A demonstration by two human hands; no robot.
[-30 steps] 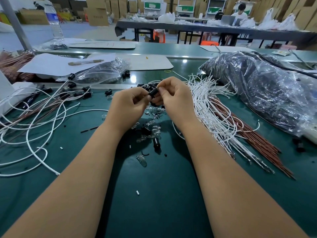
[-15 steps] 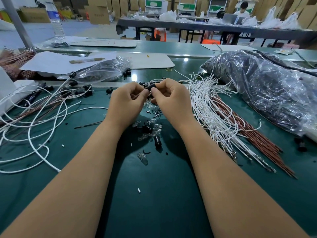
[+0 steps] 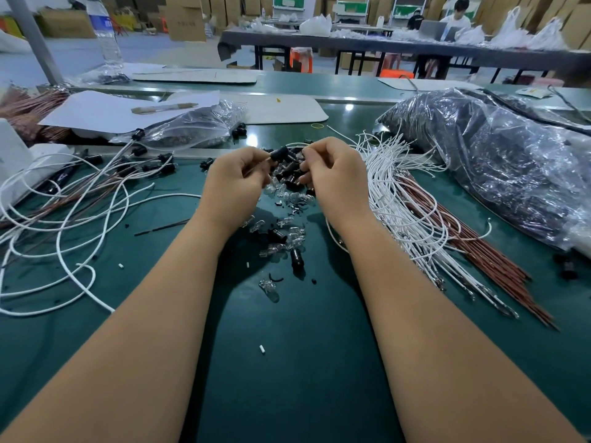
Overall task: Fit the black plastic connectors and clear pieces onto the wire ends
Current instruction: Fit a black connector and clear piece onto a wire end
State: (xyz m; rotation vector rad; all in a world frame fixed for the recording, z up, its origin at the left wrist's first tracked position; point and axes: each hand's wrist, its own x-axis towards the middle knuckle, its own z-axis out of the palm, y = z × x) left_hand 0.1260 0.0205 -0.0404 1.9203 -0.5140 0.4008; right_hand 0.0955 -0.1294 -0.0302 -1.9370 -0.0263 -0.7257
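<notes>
your left hand (image 3: 236, 179) pinches a black connector (image 3: 279, 152) between thumb and fingertip, lifted just above the green surface (image 3: 287, 362). your right hand (image 3: 335, 177) sits close beside it with fingers curled; whether they grip anything you cannot tell (the fingertips are turned away from view). under and between both hands lies a heap of loose connectors (image 3: 289, 174), with clear pieces (image 3: 289, 199) scattered toward you. a bundle of white wires (image 3: 399, 199) lies just right of your right hand, brown wires (image 3: 473, 238) beside it, and a big plastic bag (image 3: 499, 161) beyond. on the left, wires already fitted with connectors (image 3: 96, 199) sprawl in loops, well apart from your hands.
</notes>
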